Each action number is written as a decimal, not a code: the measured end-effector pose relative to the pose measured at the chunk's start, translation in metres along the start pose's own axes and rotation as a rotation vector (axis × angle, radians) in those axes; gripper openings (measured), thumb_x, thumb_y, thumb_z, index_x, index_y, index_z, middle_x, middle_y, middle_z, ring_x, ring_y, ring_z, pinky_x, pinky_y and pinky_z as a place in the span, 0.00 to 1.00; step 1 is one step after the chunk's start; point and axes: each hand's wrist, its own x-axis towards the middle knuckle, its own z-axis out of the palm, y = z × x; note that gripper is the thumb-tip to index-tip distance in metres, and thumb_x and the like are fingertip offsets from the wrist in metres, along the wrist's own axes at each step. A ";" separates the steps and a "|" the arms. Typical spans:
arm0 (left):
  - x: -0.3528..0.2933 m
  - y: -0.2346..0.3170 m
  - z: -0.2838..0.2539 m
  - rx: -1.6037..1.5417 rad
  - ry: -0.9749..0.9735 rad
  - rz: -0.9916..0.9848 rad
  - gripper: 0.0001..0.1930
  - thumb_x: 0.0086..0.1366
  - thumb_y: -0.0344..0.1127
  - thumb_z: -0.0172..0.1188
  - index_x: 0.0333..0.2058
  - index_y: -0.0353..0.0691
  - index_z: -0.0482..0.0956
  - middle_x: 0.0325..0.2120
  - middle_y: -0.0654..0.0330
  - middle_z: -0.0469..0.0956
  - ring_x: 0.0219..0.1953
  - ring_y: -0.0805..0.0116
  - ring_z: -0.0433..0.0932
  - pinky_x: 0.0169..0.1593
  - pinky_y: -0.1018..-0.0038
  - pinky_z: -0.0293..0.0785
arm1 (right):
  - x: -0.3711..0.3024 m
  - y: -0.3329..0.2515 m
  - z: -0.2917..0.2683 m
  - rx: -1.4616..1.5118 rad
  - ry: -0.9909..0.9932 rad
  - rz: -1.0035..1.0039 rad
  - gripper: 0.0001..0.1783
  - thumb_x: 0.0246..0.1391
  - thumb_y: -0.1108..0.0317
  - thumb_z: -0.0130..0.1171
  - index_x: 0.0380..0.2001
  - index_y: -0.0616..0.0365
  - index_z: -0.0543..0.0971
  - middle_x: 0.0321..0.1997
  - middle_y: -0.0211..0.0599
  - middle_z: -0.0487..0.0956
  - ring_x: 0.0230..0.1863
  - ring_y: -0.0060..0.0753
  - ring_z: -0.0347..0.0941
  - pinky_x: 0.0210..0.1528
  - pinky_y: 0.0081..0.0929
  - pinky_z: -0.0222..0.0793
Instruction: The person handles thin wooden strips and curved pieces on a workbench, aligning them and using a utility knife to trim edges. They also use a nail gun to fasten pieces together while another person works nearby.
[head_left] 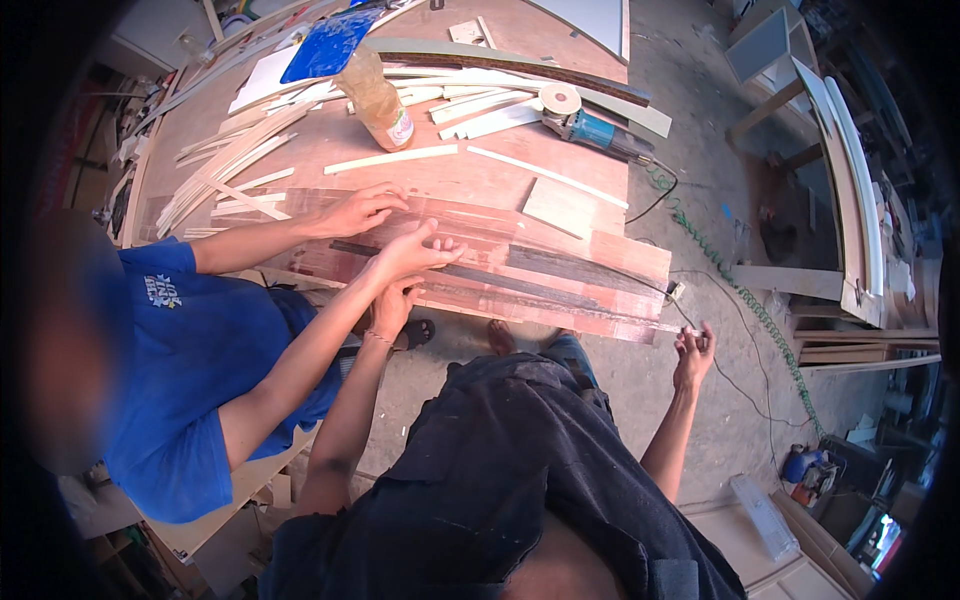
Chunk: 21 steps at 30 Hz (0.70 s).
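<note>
A long, narrow board with a reddish, patchy surface (560, 290) lies along the near edge of the workbench. Dark strips run lengthwise over it, with a thin pale strip (655, 322) near its front edge. At the right end, my right hand (693, 355) pinches the tip of this thin strip, just beyond the board. My left hand (391, 308) is curled at the board's near edge; a co-worker's hand partly covers it, and what its fingers grip is hidden. This co-worker, in a blue shirt (200, 350), has one hand (415, 252) directly above mine and another (365, 208) over the board.
Behind the board lie a square wood piece (558, 207), loose pale strips (235, 165), a bottle of yellowish liquid (378, 100) and an angle grinder (590, 128). A green coiled hose (745, 290) and cables cross the floor at right. A wooden frame (840, 190) stands farther right.
</note>
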 end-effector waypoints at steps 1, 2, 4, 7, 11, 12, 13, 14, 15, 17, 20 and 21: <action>0.001 -0.004 0.001 -0.006 -0.017 -0.023 0.13 0.54 0.37 0.74 0.39 0.45 0.88 0.36 0.55 0.85 0.42 0.55 0.81 0.49 0.62 0.74 | 0.000 0.006 0.000 -0.025 -0.005 0.004 0.27 0.60 0.71 0.65 0.61 0.57 0.69 0.39 0.30 0.78 0.35 0.20 0.75 0.36 0.21 0.71; 0.000 -0.009 0.003 -0.014 -0.033 -0.048 0.13 0.55 0.38 0.73 0.40 0.45 0.88 0.37 0.55 0.85 0.43 0.56 0.82 0.50 0.63 0.74 | 0.001 0.011 0.000 -0.050 -0.010 0.008 0.28 0.60 0.70 0.65 0.61 0.58 0.69 0.40 0.32 0.78 0.36 0.21 0.75 0.36 0.21 0.72; 0.004 -0.012 0.000 -0.049 -0.073 -0.089 0.13 0.56 0.39 0.73 0.40 0.44 0.88 0.38 0.55 0.86 0.43 0.57 0.82 0.51 0.63 0.74 | -0.002 0.015 0.008 -0.061 -0.009 0.012 0.27 0.60 0.66 0.67 0.59 0.59 0.71 0.42 0.32 0.78 0.36 0.20 0.75 0.35 0.20 0.72; 0.009 -0.014 -0.004 -0.053 -0.117 -0.101 0.14 0.56 0.40 0.73 0.41 0.44 0.87 0.39 0.56 0.86 0.43 0.58 0.82 0.52 0.63 0.73 | -0.006 0.022 0.011 -0.019 -0.033 0.001 0.27 0.60 0.65 0.67 0.59 0.60 0.71 0.42 0.31 0.77 0.36 0.18 0.74 0.35 0.19 0.71; 0.009 -0.036 -0.005 -0.077 -0.131 -0.111 0.14 0.56 0.40 0.73 0.40 0.43 0.87 0.40 0.56 0.85 0.44 0.58 0.81 0.53 0.63 0.73 | 0.000 0.037 0.006 -0.096 -0.038 -0.087 0.26 0.55 0.64 0.71 0.54 0.61 0.75 0.41 0.29 0.77 0.35 0.19 0.73 0.35 0.20 0.70; 0.012 -0.032 -0.002 -0.367 -0.097 -0.203 0.14 0.58 0.40 0.72 0.42 0.44 0.86 0.41 0.56 0.84 0.45 0.58 0.81 0.53 0.62 0.73 | 0.000 0.041 0.004 -0.198 -0.026 -0.095 0.26 0.52 0.63 0.73 0.51 0.61 0.76 0.41 0.29 0.77 0.35 0.21 0.73 0.36 0.22 0.70; 0.015 -0.030 -0.004 -0.351 -0.094 -0.182 0.14 0.58 0.40 0.71 0.42 0.44 0.85 0.41 0.56 0.84 0.45 0.58 0.81 0.53 0.62 0.73 | 0.002 0.045 0.003 -0.300 -0.015 -0.102 0.26 0.50 0.62 0.75 0.49 0.61 0.77 0.41 0.30 0.76 0.35 0.22 0.72 0.37 0.24 0.70; 0.019 -0.029 -0.005 -0.279 -0.099 -0.131 0.14 0.59 0.40 0.70 0.43 0.44 0.84 0.41 0.56 0.84 0.45 0.57 0.80 0.52 0.62 0.73 | 0.005 0.048 0.001 -0.403 -0.005 -0.109 0.26 0.47 0.61 0.77 0.46 0.61 0.79 0.41 0.30 0.76 0.35 0.24 0.72 0.38 0.26 0.70; 0.023 -0.021 -0.008 -0.202 -0.104 -0.090 0.15 0.59 0.40 0.69 0.44 0.44 0.84 0.41 0.56 0.83 0.45 0.57 0.80 0.52 0.62 0.73 | 0.001 0.048 0.006 -0.508 0.025 -0.197 0.26 0.46 0.61 0.77 0.45 0.61 0.79 0.41 0.30 0.76 0.35 0.24 0.71 0.38 0.27 0.70; 0.030 -0.012 -0.016 -0.100 -0.120 -0.050 0.15 0.61 0.40 0.68 0.45 0.44 0.83 0.42 0.56 0.83 0.45 0.57 0.80 0.52 0.61 0.73 | -0.015 0.037 0.026 -0.722 0.067 -0.377 0.26 0.45 0.60 0.78 0.44 0.62 0.79 0.40 0.31 0.75 0.34 0.25 0.69 0.39 0.27 0.70; 0.036 -0.008 -0.029 0.027 -0.119 -0.005 0.16 0.62 0.40 0.66 0.48 0.45 0.81 0.42 0.56 0.82 0.45 0.56 0.80 0.51 0.60 0.73 | -0.020 0.044 0.031 -0.689 0.095 -0.426 0.26 0.45 0.59 0.78 0.42 0.63 0.79 0.42 0.34 0.74 0.36 0.26 0.69 0.40 0.28 0.70; 0.037 -0.007 -0.034 0.054 -0.115 0.003 0.16 0.63 0.40 0.65 0.49 0.45 0.80 0.42 0.56 0.81 0.46 0.56 0.79 0.51 0.60 0.73 | -0.020 0.052 0.031 -0.675 0.102 -0.441 0.26 0.45 0.59 0.78 0.42 0.63 0.79 0.42 0.34 0.74 0.35 0.26 0.68 0.40 0.28 0.70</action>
